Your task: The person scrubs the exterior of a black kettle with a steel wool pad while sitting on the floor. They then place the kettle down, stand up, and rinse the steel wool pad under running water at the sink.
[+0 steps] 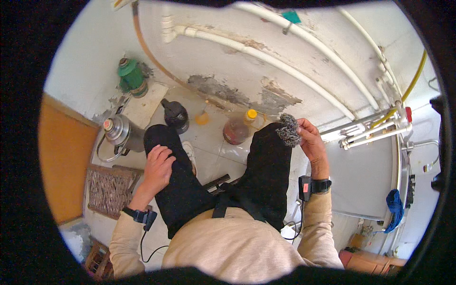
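Observation:
Between the thumb and fingers of my right hand (310,139) is a grey metal scouring pad (289,131), held above my right knee. My left hand (159,166) rests palm down on my left thigh, its fingers loosely bent over the black trousers (267,160); no object shows in it. Ahead of my knees, a clear plastic jug with a yellow cap (236,131) holds some reddish-brown contents and stands on the tiled floor. A dark kettle-like vessel (176,115) is just beyond my left knee.
A metal thermos flask (124,133), a green flask (133,76) and a woven-seat stool (111,190) are on the left. White pipes (228,42) cross the peeling wall ahead. A metal sink counter (356,178) with a blue cloth (394,210) stands at right. Wrist cables hang beside both arms.

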A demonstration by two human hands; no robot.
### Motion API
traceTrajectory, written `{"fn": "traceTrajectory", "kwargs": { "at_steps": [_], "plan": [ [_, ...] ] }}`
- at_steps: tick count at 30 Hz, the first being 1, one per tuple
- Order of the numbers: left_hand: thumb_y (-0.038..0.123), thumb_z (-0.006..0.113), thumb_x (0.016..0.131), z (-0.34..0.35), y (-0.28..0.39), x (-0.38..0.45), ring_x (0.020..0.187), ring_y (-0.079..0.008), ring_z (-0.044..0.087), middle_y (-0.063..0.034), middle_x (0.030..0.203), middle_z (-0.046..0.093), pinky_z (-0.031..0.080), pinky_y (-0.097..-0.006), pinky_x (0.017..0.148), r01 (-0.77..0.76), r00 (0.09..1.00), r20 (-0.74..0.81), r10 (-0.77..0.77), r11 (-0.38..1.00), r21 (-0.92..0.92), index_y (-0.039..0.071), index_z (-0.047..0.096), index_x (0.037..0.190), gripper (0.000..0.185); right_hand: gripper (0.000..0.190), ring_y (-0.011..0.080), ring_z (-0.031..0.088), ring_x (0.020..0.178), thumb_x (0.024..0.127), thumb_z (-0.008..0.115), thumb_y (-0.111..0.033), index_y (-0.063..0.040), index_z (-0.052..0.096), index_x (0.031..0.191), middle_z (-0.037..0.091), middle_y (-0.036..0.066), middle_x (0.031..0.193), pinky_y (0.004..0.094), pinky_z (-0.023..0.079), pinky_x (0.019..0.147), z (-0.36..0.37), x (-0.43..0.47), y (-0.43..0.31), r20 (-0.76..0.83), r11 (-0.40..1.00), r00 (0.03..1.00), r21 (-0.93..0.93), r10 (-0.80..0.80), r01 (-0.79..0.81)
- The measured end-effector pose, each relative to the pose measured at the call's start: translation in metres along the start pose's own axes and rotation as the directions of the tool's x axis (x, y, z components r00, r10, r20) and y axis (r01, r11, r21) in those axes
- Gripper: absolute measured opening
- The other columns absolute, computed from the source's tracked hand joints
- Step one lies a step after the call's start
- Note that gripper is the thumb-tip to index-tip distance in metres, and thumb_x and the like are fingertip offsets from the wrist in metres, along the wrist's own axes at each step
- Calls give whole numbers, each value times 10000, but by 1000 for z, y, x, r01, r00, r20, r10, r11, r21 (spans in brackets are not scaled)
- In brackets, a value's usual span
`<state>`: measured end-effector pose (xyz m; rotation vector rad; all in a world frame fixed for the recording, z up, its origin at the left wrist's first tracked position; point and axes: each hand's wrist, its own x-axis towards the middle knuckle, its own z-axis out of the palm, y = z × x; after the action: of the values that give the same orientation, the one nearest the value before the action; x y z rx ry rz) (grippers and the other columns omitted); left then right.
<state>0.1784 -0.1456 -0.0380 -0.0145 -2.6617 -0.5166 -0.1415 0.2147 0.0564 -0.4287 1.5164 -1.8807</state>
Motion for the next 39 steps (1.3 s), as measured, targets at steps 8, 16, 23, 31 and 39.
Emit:
{"fn": "traceTrajectory", "kwargs": {
  "at_steps": [8,16,23,31,39],
  "plan": [
    [-12,602,758,11,9,28,1174,-379,499,-156,1129,580,358,-541,1071,-7,995,95,6,1000,19,25,639,983,231,139,90,592,884,912,596,-56,-63,611,1050,639,-8,971,242,472,790,-80,-26,-4,-233,998,970,-16,-65,63],
    [-2,625,710,46,4,69,1167,-373,505,-161,1127,571,375,-541,1057,-93,983,153,102,994,-62,10,630,993,283,140,60,546,850,892,612,-68,-79,632,1030,614,-38,916,216,429,788,-107,-51,-10,-452,954,882,-301,-130,-14],
    [-10,623,700,78,-1,90,1154,-372,518,-163,1127,582,376,-537,1056,-122,971,187,150,981,-153,12,638,994,296,171,174,643,828,880,629,-32,-16,633,1050,672,68,938,294,509,753,-95,-52,4,-482,628,776,-765,-408,-145],
    [10,605,714,80,-8,87,1178,-362,505,-159,1144,587,368,-546,1060,-86,967,220,130,977,-197,7,642,1003,291,199,360,622,820,772,605,-26,-64,557,962,597,140,884,445,510,665,18,-89,70,-6,265,989,-963,149,-46],
    [-22,630,681,86,0,102,1196,-356,505,-161,1155,587,369,-538,1069,-160,944,229,238,936,-313,5,638,1006,327,195,364,620,848,787,615,4,-49,593,973,598,154,898,437,508,711,-34,-55,14,-337,225,842,-938,-421,-263]
  ]
}}
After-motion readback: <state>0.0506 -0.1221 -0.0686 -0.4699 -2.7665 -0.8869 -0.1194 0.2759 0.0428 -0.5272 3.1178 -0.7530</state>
